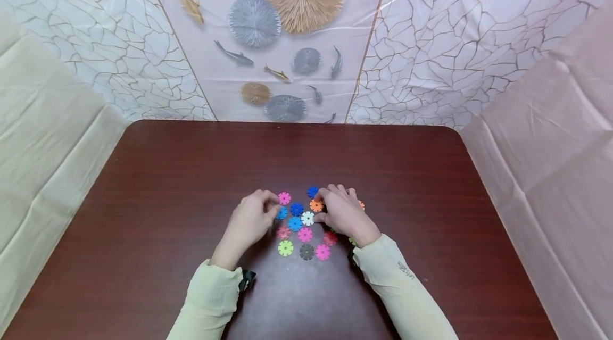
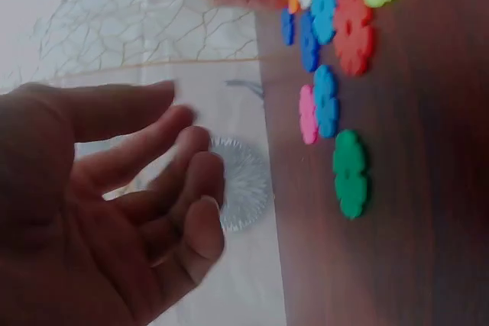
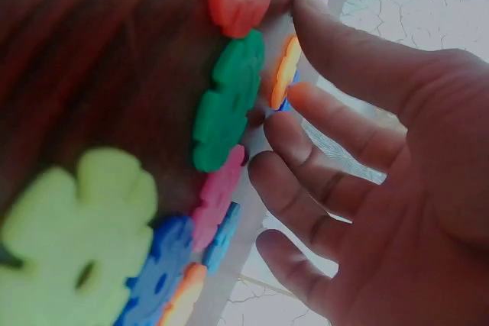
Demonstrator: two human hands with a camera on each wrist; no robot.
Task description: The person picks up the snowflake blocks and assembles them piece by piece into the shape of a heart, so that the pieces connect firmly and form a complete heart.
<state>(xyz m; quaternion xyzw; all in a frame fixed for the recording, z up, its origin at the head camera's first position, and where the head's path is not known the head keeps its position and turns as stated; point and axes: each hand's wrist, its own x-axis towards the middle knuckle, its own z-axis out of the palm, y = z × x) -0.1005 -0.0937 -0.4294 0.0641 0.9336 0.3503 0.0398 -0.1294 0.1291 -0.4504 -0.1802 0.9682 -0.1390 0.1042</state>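
Note:
Flat plastic snowflake discs with notched edges lie in a loose cluster on the table. My left hand [image 1: 249, 218] hovers by the cluster's left side, near a light blue disc [image 1: 282, 213] and a pink disc [image 1: 284, 198]. In the left wrist view its fingers are loosely bent, thumb apart, holding nothing; a green disc [image 2: 351, 175] lies beyond them. On the other side, my right hand [image 1: 344, 213] spreads low over the discs. Its thumb tip is right at a white disc [image 1: 308, 218], its index fingertip beside an orange disc [image 3: 286, 74]. Several discs are partly hidden under this hand.
Nearer me are a lime disc [image 1: 285, 248], a grey disc [image 1: 306, 251] and a pink disc [image 1: 323, 252]. The dark red-brown table [image 1: 167, 212] extends around the cluster. A patterned backdrop [image 1: 431, 63] stands behind it, with pale cloth along both sides.

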